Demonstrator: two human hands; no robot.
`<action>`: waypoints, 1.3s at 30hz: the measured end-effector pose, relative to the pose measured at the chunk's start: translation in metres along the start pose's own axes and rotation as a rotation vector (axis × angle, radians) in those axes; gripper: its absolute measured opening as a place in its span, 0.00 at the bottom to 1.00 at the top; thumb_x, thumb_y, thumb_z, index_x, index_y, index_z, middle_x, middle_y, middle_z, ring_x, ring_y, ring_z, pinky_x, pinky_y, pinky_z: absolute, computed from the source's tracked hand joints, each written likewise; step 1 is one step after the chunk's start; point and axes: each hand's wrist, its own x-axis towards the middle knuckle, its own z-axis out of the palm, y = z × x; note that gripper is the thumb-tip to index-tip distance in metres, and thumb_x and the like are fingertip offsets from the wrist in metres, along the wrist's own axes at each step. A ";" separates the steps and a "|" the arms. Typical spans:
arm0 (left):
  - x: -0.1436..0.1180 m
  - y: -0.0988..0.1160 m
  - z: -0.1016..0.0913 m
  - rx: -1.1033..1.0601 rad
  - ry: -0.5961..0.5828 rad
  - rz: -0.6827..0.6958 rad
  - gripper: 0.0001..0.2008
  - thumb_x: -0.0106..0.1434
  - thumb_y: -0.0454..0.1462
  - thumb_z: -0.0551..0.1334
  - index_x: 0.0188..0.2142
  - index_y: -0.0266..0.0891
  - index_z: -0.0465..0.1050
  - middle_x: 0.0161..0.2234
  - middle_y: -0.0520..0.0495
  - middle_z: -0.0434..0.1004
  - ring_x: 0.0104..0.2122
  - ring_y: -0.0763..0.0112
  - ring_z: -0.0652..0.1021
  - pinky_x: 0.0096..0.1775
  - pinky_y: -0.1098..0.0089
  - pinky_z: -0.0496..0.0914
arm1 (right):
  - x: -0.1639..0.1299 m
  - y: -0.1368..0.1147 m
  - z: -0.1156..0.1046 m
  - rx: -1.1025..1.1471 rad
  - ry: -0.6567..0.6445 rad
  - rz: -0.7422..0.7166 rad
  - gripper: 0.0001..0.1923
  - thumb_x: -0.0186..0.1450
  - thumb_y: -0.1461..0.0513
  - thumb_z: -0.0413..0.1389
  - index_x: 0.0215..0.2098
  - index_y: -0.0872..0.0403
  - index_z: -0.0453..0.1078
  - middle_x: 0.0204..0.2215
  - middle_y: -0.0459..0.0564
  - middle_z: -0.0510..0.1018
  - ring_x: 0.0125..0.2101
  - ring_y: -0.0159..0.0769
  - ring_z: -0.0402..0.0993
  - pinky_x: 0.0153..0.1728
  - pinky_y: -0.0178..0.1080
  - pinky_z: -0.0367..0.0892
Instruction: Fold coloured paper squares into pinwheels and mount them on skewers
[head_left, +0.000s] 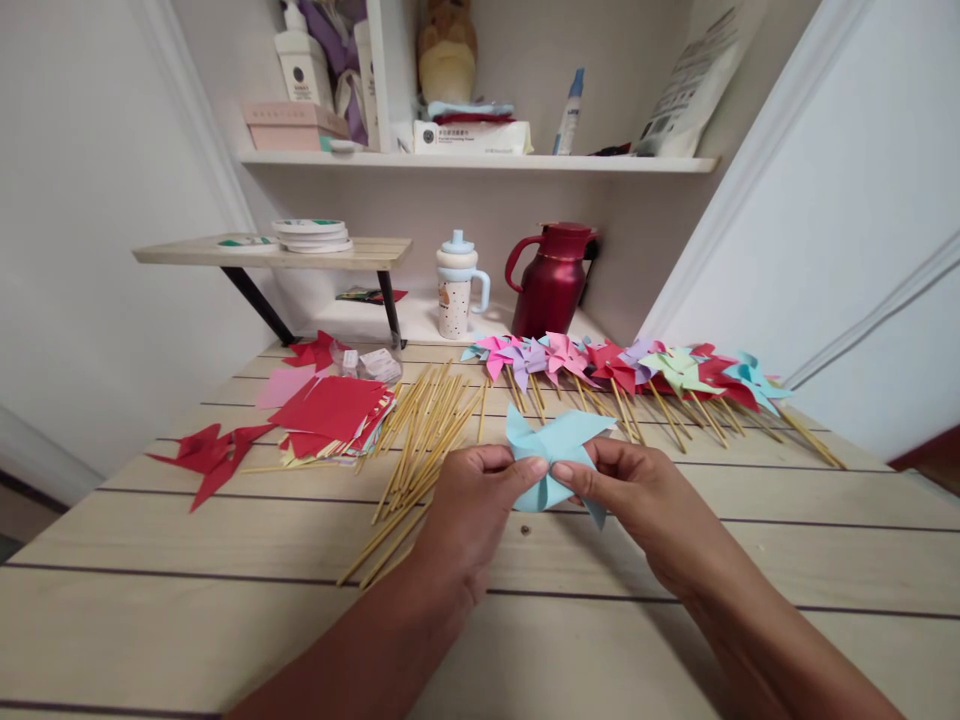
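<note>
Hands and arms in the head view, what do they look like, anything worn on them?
Both are bare: the left hand and right hand show no gloves, rings or watch, and the forearms carry no sleeves as far as the frame's lower edge. Fingernails look short and unpainted.

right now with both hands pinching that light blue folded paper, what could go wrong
The light blue paper pinwheel is held only by fingertips of the left hand and right hand, so its folds may spring open. The loose wooden sticks lie beside the left wrist; a nudge could roll them.
</note>
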 end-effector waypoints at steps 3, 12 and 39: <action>0.000 -0.001 0.000 -0.005 -0.014 -0.006 0.11 0.53 0.42 0.70 0.30 0.36 0.81 0.29 0.46 0.81 0.29 0.70 0.75 0.37 0.69 0.67 | 0.000 0.000 0.002 0.009 0.012 0.002 0.21 0.54 0.47 0.65 0.20 0.52 0.66 0.19 0.42 0.64 0.22 0.30 0.56 0.24 0.35 0.51; -0.001 0.002 0.000 0.009 -0.045 0.010 0.10 0.54 0.42 0.70 0.27 0.37 0.78 0.25 0.51 0.77 0.27 0.73 0.72 0.34 0.71 0.64 | 0.002 0.000 0.004 0.045 0.083 -0.012 0.23 0.53 0.47 0.66 0.17 0.52 0.62 0.17 0.40 0.61 0.20 0.28 0.52 0.22 0.35 0.47; 0.008 0.005 -0.010 -0.181 0.218 0.035 0.12 0.50 0.38 0.72 0.34 0.32 0.81 0.34 0.41 0.83 0.30 0.69 0.78 0.37 0.70 0.70 | -0.001 0.008 -0.009 -0.031 -0.112 -0.402 0.12 0.64 0.60 0.61 0.45 0.41 0.73 0.64 0.46 0.58 0.65 0.47 0.53 0.55 0.46 0.64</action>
